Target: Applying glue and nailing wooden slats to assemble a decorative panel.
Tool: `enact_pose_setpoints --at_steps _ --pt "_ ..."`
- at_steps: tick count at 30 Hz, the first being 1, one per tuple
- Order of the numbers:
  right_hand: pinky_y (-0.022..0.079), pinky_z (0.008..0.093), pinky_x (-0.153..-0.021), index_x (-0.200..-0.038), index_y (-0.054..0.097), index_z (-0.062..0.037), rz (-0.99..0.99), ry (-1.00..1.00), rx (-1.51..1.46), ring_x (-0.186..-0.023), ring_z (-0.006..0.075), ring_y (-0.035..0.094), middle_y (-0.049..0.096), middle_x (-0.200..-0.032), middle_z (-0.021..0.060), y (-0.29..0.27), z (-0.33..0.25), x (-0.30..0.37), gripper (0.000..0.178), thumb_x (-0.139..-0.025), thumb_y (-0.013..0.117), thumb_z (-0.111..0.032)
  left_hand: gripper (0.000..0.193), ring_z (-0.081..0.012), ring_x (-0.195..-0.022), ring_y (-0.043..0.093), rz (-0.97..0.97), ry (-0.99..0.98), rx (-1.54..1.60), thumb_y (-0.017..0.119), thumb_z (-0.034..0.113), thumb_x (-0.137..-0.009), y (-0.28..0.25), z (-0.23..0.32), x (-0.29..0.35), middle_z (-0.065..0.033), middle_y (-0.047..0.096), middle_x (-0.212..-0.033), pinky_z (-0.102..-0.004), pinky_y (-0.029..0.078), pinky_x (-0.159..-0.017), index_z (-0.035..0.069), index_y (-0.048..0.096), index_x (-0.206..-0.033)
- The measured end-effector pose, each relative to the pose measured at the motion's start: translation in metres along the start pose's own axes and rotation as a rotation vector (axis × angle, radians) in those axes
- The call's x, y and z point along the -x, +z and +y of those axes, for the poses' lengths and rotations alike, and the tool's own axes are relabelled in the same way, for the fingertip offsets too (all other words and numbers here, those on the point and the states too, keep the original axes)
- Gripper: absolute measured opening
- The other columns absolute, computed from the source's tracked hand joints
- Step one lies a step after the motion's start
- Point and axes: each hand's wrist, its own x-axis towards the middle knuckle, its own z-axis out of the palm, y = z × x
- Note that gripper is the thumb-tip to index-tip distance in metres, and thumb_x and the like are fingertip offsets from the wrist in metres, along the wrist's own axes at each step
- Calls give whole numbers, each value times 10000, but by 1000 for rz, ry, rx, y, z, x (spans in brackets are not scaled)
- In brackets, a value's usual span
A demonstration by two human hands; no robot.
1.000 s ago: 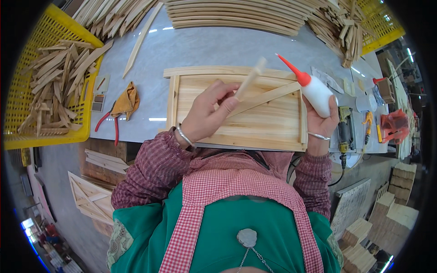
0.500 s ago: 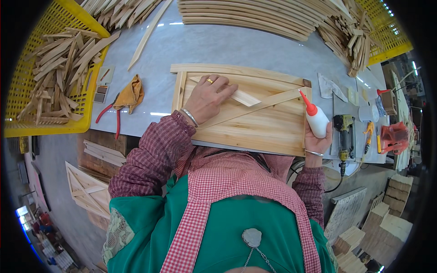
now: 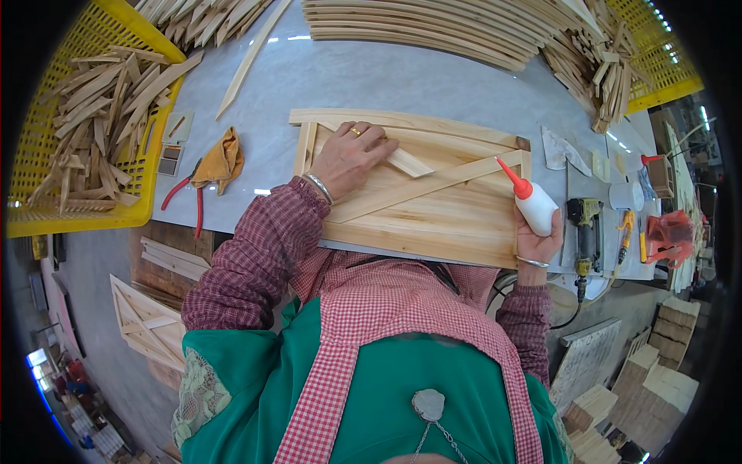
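Note:
A framed wooden panel [image 3: 433, 224] lies in front of me, with a long diagonal slat [image 3: 456, 176] running across it up to its far right corner. My left hand [image 3: 348, 161] is closed over a shorter wooden strip [image 3: 410, 163] at the panel's far left part; the strip's right end comes close to the diagonal slat. In my right hand [image 3: 539, 241], at the panel's right edge, is a white glue bottle [image 3: 537, 210] with a red nozzle. The bottle is tilted, its tip pointing up and left over the right end of the diagonal slat.
At the left stand a yellow crate [image 3: 147, 203] of wood offcuts, red-handled pliers [image 3: 199, 209] and a tan cloth glove [image 3: 220, 162]. Stacked slats [image 3: 417, 31] line the back. A nail gun [image 3: 585, 232] lies to the right, near a red plastic bag [image 3: 669, 238].
My left hand has shifted slightly left with the short strip, whose right end moved up and left. The glue bottle has tipped a little further left.

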Motion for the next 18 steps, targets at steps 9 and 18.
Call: enact_pose_setpoints --at_steps 9,18 --pt "460 552 -938 -1241 447 37 36 -14 -2 -1163 398 508 517 -1269 208 7 3 2 505 -886 580 -297 347 -219 -966 565 -34 18 -16 600 87 -756 0 -1 -4 -55 576 -1011 -365 442 -866 98 605 -1102" --pt "445 546 -958 -1243 440 55 -38 18 5 -1182 397 493 499 -1285 225 12 2 5 522 -892 574 -307 261 -196 -961 559 -46 19 -48 583 153 -809 9 -2 -5 -38 560 -985 -379 430 -881 121 581 -1069"
